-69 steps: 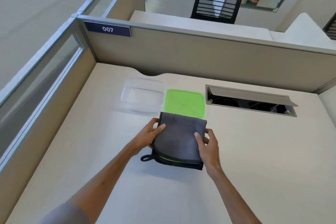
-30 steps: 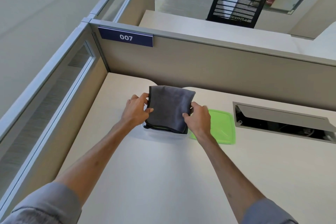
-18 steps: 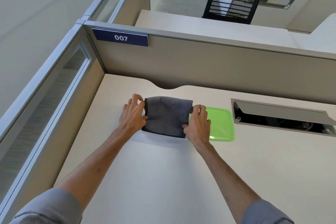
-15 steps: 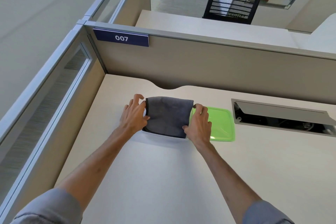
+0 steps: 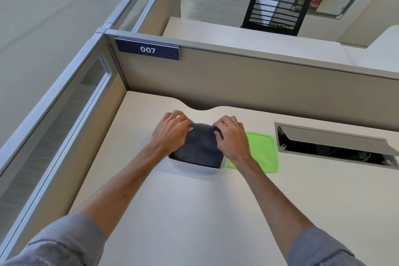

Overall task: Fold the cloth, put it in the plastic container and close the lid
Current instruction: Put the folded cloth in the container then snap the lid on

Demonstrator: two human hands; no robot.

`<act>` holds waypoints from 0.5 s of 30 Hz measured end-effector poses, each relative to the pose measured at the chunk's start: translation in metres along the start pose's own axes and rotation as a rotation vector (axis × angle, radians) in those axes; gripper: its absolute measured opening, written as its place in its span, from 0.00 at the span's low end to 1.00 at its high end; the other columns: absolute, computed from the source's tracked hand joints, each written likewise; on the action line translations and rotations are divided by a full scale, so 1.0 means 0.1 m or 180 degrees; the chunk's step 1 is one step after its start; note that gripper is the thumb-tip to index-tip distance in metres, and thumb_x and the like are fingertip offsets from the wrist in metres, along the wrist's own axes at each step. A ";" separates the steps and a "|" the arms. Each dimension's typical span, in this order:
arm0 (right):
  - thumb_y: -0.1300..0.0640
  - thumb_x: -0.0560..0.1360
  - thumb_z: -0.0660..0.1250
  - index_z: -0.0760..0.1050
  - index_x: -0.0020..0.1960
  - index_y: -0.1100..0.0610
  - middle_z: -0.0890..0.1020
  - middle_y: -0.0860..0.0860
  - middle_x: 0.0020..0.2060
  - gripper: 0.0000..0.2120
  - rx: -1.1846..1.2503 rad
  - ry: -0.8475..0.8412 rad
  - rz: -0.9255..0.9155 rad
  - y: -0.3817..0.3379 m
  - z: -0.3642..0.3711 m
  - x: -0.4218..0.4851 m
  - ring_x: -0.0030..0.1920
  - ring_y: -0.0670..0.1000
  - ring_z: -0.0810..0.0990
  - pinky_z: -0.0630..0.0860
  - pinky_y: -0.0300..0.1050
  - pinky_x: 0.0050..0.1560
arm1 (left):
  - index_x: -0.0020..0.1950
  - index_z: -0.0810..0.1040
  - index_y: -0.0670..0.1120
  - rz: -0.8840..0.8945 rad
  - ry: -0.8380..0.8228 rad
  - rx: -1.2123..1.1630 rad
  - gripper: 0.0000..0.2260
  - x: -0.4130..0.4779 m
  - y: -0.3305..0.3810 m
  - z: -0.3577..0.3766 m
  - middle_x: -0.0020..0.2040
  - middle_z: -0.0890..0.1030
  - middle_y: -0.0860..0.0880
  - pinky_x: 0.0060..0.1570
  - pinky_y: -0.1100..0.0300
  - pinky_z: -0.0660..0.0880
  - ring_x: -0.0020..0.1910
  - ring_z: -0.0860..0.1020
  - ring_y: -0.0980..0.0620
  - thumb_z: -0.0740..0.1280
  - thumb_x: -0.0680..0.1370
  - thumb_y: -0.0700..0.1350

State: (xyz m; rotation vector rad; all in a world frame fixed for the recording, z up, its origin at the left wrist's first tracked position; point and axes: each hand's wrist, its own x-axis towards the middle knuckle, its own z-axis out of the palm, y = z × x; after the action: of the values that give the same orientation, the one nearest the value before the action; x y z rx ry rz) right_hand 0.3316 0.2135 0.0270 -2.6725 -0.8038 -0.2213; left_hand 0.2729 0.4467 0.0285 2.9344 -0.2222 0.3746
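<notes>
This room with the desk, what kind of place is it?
Most likely an office: a desk walled by cubicle partitions, a "007" number plate, and a mesh office chair beyond.

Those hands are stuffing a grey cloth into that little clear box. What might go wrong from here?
Two risks. The cloth bulges above the rim of the container, so the green lid lying beside it may not shut flat, or may pinch fabric. Also, the left hand and right hand both press on the cloth; once they let go it may spring back up, and the light box might slide on the smooth desk.
</notes>
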 end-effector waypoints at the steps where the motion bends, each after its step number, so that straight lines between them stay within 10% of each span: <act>1: 0.60 0.77 0.73 0.83 0.54 0.55 0.80 0.50 0.53 0.07 -0.0077 0.0056 -0.0103 0.00 0.04 -0.03 0.57 0.57 0.76 0.76 0.56 0.56 | 0.58 0.87 0.48 0.0056 0.0050 0.0032 0.07 -0.03 0.00 0.05 0.57 0.88 0.50 0.59 0.49 0.77 0.63 0.81 0.43 0.72 0.83 0.47; 6: 0.66 0.73 0.74 0.82 0.47 0.55 0.77 0.52 0.49 0.07 -0.0464 0.0033 -0.0223 0.08 0.30 -0.18 0.52 0.59 0.75 0.75 0.54 0.50 | 0.61 0.86 0.49 0.0099 0.0166 0.0124 0.09 -0.17 -0.04 0.30 0.56 0.84 0.50 0.52 0.50 0.77 0.55 0.79 0.43 0.74 0.81 0.45; 15: 0.69 0.73 0.71 0.83 0.63 0.57 0.80 0.53 0.54 0.20 -0.0530 0.0026 -0.0073 0.08 0.38 -0.24 0.56 0.58 0.77 0.76 0.51 0.56 | 0.61 0.83 0.47 -0.0278 0.0270 0.0033 0.09 -0.16 0.05 0.45 0.57 0.82 0.48 0.53 0.50 0.77 0.52 0.78 0.43 0.72 0.81 0.41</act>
State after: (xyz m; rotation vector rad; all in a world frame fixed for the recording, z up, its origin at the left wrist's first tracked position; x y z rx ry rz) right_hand 0.3183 0.2090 -0.0169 -2.8159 -0.8480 -0.3176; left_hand 0.2672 0.4351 -0.0174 2.9183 -0.0808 0.4872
